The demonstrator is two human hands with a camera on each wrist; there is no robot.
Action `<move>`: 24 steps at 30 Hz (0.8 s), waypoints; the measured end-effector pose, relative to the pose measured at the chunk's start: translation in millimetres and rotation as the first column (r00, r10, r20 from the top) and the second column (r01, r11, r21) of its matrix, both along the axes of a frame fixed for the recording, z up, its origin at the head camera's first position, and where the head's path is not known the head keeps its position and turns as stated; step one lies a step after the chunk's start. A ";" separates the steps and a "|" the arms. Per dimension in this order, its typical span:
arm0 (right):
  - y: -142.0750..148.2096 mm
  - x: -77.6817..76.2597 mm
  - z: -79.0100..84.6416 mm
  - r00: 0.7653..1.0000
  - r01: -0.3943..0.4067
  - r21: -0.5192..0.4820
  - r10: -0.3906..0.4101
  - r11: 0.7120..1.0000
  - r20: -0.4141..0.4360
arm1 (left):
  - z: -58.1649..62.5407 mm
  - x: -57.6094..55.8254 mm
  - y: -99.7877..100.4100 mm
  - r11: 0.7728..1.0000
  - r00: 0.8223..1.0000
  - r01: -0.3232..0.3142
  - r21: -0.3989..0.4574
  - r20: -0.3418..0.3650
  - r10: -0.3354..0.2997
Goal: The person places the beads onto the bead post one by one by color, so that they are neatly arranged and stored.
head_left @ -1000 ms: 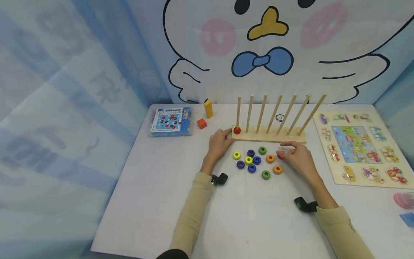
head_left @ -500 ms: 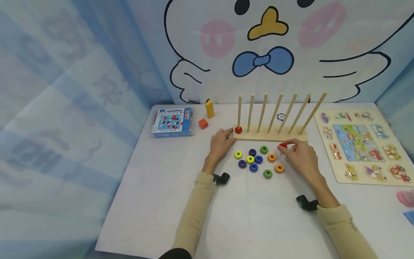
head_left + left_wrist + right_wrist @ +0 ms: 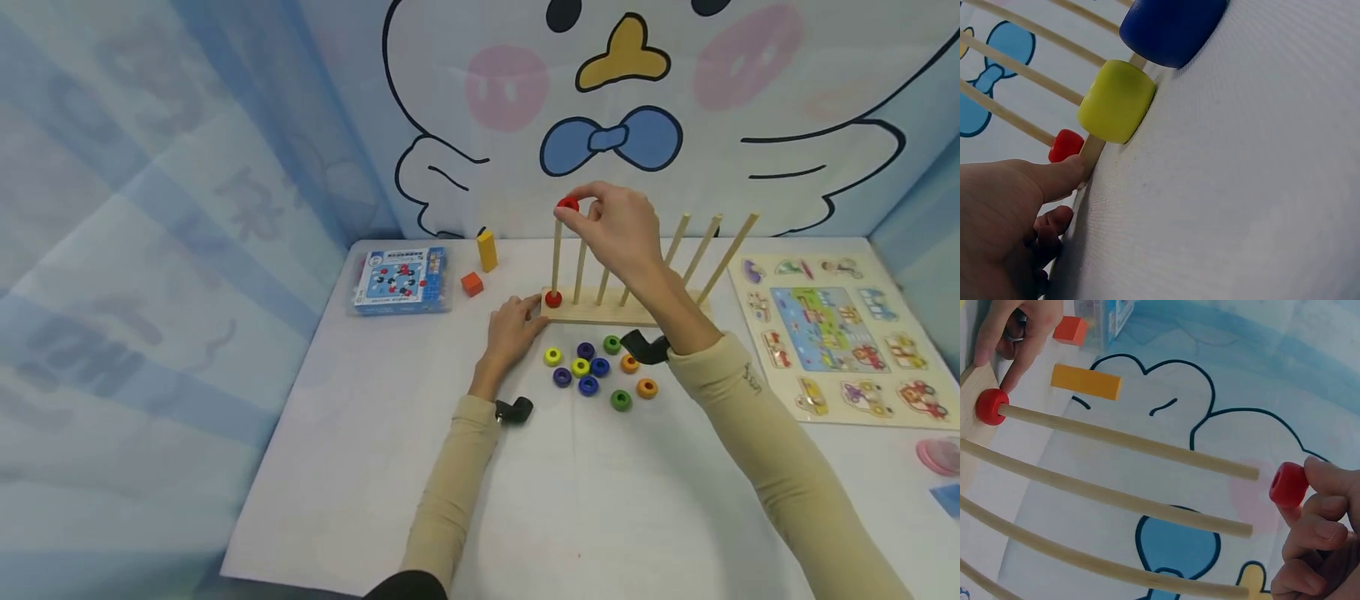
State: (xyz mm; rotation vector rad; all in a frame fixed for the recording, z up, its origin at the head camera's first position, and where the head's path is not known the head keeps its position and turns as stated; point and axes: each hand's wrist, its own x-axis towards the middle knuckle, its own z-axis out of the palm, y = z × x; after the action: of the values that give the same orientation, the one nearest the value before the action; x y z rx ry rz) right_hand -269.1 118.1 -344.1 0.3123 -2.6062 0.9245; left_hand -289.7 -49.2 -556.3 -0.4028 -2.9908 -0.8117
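Observation:
My right hand (image 3: 618, 229) pinches a red bead (image 3: 1289, 485) between thumb and fingertips. The bead is just off the top of the leftmost peg (image 3: 1129, 442) of a wooden peg rack (image 3: 600, 312), its hole facing the peg tip in the right wrist view. Another red bead (image 3: 553, 299) sits at the bottom of that peg. My left hand (image 3: 512, 337) holds the rack's left end between thumb and index finger, its other fingers curled in. In front of the rack lie loose beads, among them a yellow bead (image 3: 1117, 101) and a blue bead (image 3: 1172, 28).
Green (image 3: 620, 401) and orange beads (image 3: 647, 388) lie among the loose ones. A boxed set (image 3: 401, 282), a red block (image 3: 472, 284) and a yellow block (image 3: 487, 251) stand at back left. A picture puzzle board (image 3: 840, 333) lies right, with a pink lidded tub (image 3: 939, 456) near it.
My right hand has picked up the red bead from the table and carried it up and left to the leftmost peg's top. The left hand has stayed at the rack's end.

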 end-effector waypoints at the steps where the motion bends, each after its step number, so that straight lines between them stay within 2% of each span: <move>1: -3.5 -4.6 -0.4 1.000 0.001 0.028 -0.002 1.000 0.031 | -0.5 0.3 -0.7 1.000 1.000 0.004 0.002 0.003 -0.004; 4: -10.0 -12.3 -6.4 0.993 0.002 0.098 -0.014 0.995 0.121 | 0.1 1.8 -1.6 1.000 1.000 0.012 0.009 0.022 -0.013; 7: -11.9 -14.3 -13.6 0.986 0.003 0.142 -0.027 0.990 0.163 | 2.5 2.3 -2.5 1.000 1.000 0.013 -0.002 0.026 -0.013; 11: -6.4 -10.4 -19.8 0.996 0.005 0.098 -0.014 0.995 0.087 | 5.6 0.6 -1.0 1.000 1.000 0.006 -0.019 0.023 -0.005; 13: 1.5 -3.3 -22.7 0.999 0.005 0.028 -0.005 1.000 0.033 | 6.3 -0.2 1.3 1.000 1.000 0.004 -0.023 0.029 -0.003; 15: 12.1 7.8 -29.1 1.000 -0.001 -0.058 0.002 0.998 0.015 | 6.0 -0.5 2.7 1.000 0.999 0.004 -0.027 0.036 -0.003; 17: 24.8 21.8 -41.1 0.999 0.001 -0.119 0.005 0.993 0.046 | 4.9 -1.1 3.2 0.999 0.999 0.002 -0.036 0.036 -0.001; 19: 38.4 35.9 -60.2 0.993 0.018 -0.145 0.000 0.989 0.119 | 4.0 -1.3 2.9 0.999 0.999 -0.004 -0.046 0.035 0.005; 24: 68.8 61.4 -120.6 0.958 0.046 -0.053 -0.029 0.998 0.287 | 2.9 -1.5 1.1 0.999 0.999 -0.021 -0.049 0.026 0.022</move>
State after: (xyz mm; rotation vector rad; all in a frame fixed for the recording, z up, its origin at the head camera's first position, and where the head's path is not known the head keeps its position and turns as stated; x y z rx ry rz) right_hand -207.7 186.9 -464.7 0.1192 -2.8257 1.1040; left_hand -291.3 -48.2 -553.4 -0.3633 -3.0396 -0.7496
